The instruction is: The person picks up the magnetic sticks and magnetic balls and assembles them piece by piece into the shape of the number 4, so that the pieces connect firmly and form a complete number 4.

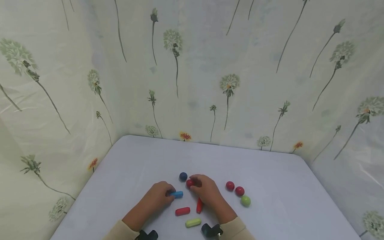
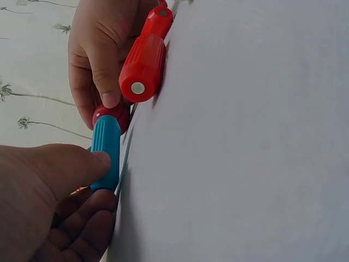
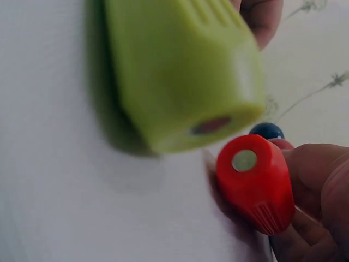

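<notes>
My left hand (image 1: 156, 197) pinches a blue magnetic rod (image 1: 178, 194) between thumb and fingers, its free end pointing right. Beyond that end, my right hand (image 1: 207, 192) holds a red ball (image 1: 189, 183) between thumb and fingers. In the left wrist view the blue rod (image 2: 106, 144) overlaps the red ball (image 2: 124, 115); from the head a small gap separates them. A dark blue ball (image 1: 183, 176) lies just behind the red one. Beneath the right hand is a red rod (image 1: 199, 206), its far end hidden.
Another red rod (image 1: 182, 211) and a yellow-green rod (image 1: 193, 222) lie nearer on the white table (image 1: 144, 160). Right of the hands sit two red balls, one (image 1: 230, 186) beside the other (image 1: 239, 191), and a green ball (image 1: 245, 200). Flowered cloth (image 1: 198, 66) hangs around the table.
</notes>
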Demonstrator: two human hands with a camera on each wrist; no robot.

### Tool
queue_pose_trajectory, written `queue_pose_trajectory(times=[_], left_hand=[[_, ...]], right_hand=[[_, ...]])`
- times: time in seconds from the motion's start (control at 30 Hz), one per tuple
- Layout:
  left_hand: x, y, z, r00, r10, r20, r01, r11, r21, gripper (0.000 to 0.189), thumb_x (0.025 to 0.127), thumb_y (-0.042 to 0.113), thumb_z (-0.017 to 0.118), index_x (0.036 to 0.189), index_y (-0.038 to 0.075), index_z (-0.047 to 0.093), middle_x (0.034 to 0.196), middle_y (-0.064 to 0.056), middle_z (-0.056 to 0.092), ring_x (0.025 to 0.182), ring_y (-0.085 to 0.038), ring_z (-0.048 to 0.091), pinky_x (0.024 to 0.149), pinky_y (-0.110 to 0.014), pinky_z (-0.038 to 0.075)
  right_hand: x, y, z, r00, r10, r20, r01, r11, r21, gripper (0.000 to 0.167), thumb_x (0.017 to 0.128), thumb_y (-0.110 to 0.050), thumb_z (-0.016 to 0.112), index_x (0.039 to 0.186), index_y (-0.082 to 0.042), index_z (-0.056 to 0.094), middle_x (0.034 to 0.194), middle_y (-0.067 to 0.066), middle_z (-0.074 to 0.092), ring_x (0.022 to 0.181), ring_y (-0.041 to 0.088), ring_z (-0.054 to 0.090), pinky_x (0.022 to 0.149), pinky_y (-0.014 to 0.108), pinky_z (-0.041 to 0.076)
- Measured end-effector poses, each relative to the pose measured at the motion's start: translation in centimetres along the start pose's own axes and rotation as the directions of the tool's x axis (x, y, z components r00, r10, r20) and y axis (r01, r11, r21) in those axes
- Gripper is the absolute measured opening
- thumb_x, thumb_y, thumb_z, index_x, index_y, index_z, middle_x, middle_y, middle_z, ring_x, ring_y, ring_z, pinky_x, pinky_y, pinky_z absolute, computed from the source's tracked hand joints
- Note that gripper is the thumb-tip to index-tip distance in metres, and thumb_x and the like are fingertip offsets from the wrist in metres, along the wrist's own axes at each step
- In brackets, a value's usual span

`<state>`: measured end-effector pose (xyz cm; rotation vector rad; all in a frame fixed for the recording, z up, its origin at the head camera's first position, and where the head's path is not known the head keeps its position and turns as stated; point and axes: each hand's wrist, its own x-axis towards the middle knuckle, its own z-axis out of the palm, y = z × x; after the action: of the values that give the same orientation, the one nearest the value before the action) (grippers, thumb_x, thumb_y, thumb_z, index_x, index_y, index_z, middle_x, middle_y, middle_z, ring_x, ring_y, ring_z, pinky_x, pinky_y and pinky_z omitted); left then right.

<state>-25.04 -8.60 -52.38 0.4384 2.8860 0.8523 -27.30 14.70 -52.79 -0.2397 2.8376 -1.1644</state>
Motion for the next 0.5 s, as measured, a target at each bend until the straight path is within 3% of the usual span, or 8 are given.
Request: queue_pose_trajectory(times=[0.5], left_hand=[[1.0, 0.6, -0.3, 1.000, -0.007, -0.004, 0.007, 0.999, 0.043, 0.022, 0.092, 0.022, 0.080, 0.112, 0.014, 0.079, 0.095, 0.005, 0.065, 0.090, -0.012, 0.059, 0.089, -0.039, 0.058]], right_hand=[[-0.3, 1.7, -1.3, 0.994, 0.105, 0.024, -0.107, 0.987, 0.120, 0.038, 0.094, -0.030, 0.079, 0.130, -0.030, 0.068, 0.131, -0.004, 0.068, 0.126, 0.027, 0.064, 0.096, 0.045, 0.059]])
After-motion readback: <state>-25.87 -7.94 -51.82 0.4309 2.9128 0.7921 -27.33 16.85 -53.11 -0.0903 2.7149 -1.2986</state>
